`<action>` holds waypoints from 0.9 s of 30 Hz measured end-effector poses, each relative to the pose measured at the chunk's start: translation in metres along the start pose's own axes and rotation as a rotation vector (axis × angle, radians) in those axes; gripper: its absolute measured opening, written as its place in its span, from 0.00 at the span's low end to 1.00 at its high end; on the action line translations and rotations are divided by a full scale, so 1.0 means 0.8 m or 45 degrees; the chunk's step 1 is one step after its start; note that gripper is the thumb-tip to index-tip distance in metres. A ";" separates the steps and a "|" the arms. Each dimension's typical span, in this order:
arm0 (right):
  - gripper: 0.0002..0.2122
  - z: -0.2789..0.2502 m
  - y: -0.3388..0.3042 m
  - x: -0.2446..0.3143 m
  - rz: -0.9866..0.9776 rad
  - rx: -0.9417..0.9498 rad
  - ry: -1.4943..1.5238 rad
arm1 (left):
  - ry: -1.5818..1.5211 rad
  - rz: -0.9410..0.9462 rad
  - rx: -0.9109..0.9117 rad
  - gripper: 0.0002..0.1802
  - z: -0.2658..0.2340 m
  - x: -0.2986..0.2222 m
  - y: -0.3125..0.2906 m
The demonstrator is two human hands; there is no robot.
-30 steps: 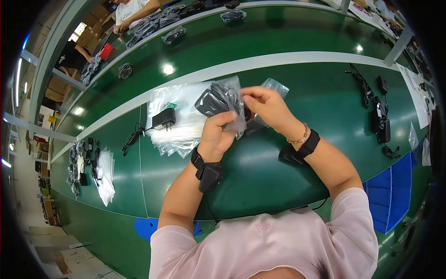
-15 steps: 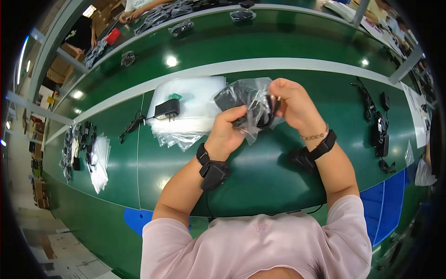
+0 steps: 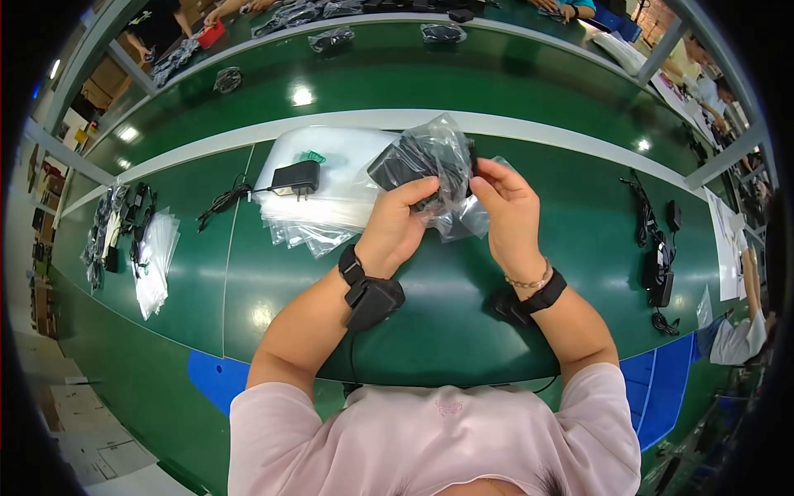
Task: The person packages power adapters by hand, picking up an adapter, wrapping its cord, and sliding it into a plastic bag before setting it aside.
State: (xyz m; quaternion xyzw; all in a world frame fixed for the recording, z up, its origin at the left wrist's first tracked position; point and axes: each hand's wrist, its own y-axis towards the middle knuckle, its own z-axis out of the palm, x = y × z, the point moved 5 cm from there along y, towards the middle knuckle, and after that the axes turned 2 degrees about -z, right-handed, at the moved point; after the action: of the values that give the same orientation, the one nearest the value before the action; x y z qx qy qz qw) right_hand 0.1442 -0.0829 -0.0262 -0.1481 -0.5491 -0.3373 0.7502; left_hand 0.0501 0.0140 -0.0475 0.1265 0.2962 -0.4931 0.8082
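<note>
A black power adapter (image 3: pixel 397 165) with its bundled cable sits in a clear plastic bag (image 3: pixel 451 178), held above the table in front of me. My left hand (image 3: pixel 399 219) is closed on the bag's lower left side, thumb across the adapter. At the bag's right edge, my right hand (image 3: pixel 509 202) pinches the plastic beside the black cable; its fingertips are partly hidden. Just left of my hands, a stack of clear bags (image 3: pixel 331 202) lies flat. Another black adapter (image 3: pixel 296 176) with plug prongs and a small green piece (image 3: pixel 312 156) rest on that stack.
Loose adapters with cords (image 3: pixel 659 264) lie on the right. At the left are bundled cables (image 3: pixel 107 227) and more clear bags (image 3: pixel 157 260). Beyond a pale rail (image 3: pixel 538 132), a green belt (image 3: pixel 529 78) carries bagged items (image 3: pixel 331 39). Other people work farther off.
My right hand has come lower, and the cable that stuck out near its fingers is now mostly inside the bag. My left hand keeps its hold. The view has shifted slightly.
</note>
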 end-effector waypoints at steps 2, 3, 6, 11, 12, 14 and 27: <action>0.13 0.002 -0.002 0.014 -0.267 -0.022 -0.075 | 0.018 -0.009 -0.017 0.13 -0.002 0.006 -0.001; 0.13 0.001 -0.001 0.014 -0.267 -0.020 -0.078 | 0.045 -0.013 -0.038 0.14 -0.004 0.009 -0.002; 0.12 -0.003 0.006 0.016 -0.288 -0.008 -0.335 | 0.098 0.006 0.000 0.16 0.003 0.007 -0.004; 0.10 -0.011 0.015 0.011 0.089 -0.004 -0.059 | 0.202 0.029 0.200 0.17 0.007 0.003 -0.002; 0.09 -0.011 0.015 0.013 0.029 0.027 -0.194 | 0.225 0.009 0.244 0.18 0.008 0.005 -0.003; 0.08 -0.010 0.013 0.015 -0.092 0.085 -0.464 | 0.247 0.013 0.236 0.18 0.009 0.006 -0.003; 0.10 0.015 0.022 0.018 -0.916 0.315 -1.237 | 0.169 -0.032 0.089 0.15 0.010 -0.002 -0.007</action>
State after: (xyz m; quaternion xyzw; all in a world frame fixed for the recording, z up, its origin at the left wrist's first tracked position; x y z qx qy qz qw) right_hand 0.1499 -0.0680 -0.0065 -0.0023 -0.8786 -0.3970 0.2653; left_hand 0.0474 0.0083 -0.0399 0.1834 0.3333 -0.5039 0.7755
